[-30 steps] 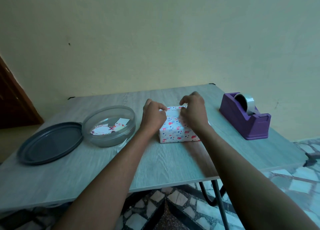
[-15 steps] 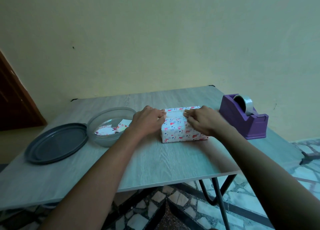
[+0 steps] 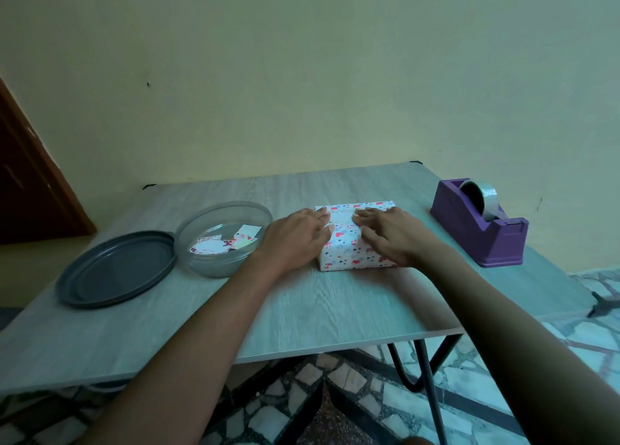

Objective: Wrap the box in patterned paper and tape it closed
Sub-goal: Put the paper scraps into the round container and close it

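Compared with a second ago, both hands have dropped from pinching up top to lying flat. The left hand (image 3: 295,239) and right hand (image 3: 392,234) rest on the wrapped box (image 3: 349,250), fingers (image 3: 364,213) pretty much straight, pressing the paper down, gripping nothing. Box sits mid-worktop (image 3: 318,310), between the clear tub (image 3: 223,236) and purple tape dispenser (image 3: 478,229).

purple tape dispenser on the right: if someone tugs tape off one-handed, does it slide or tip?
The purple tape dispenser looks blocky, low and wide-based, so tipping seems unlikely. It sits on a smooth wood-grain table, so it may slide if light; its weight can't be told. The tape roll sits in its cradle, so it should spin, not roll off.
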A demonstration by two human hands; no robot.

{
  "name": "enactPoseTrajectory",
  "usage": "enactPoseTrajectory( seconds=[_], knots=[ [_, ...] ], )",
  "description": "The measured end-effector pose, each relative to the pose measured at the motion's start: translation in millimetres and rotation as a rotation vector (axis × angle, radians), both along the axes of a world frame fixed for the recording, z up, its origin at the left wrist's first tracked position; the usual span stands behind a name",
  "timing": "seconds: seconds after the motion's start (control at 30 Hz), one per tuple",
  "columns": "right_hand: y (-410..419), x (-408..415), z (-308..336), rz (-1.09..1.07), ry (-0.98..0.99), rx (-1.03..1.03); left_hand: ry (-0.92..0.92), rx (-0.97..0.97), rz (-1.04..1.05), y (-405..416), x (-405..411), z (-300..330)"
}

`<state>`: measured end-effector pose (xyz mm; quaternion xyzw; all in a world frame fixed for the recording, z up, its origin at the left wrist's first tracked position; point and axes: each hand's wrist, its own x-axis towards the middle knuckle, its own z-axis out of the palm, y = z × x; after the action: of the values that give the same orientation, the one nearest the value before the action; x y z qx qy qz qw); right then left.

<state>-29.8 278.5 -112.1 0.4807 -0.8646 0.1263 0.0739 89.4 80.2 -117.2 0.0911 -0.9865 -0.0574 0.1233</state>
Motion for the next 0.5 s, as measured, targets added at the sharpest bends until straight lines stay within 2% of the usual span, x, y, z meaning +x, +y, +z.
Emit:
enactPoseTrajectory(
  seconds=[0.1, 0.2, 0.33, 0.43, 0.5],
  knots=[
    [-6.8, -15.4, -0.5, -0.121, -0.03, -0.071, -0.009, -0.083, 0.07, 3.9, -11.2, 4.9],
    [-16.0, -12.2, 7.8, -0.121, -0.074, -0.151, 0.025, -0.097, 0.03, 9.6, -21.8, 7.9],
    [-16.1, -5.3, -1.7, 0.024, -0.037, 0.044, -0.021, -0.023, 0.021, 11.6, -17.2, 2.1],
    [-8.3, -4.7, -8.9, -0.019, 0.07, 0.099, -0.046, 0.022, 0.018, 7.7, -11.4, -5.5],
    [-4.2, -10.0, -12.5, -0.08, 0.047, 0.1, -0.061, 0.026, 0.03, 7.4, -10.0, -5.1]
  ],
)
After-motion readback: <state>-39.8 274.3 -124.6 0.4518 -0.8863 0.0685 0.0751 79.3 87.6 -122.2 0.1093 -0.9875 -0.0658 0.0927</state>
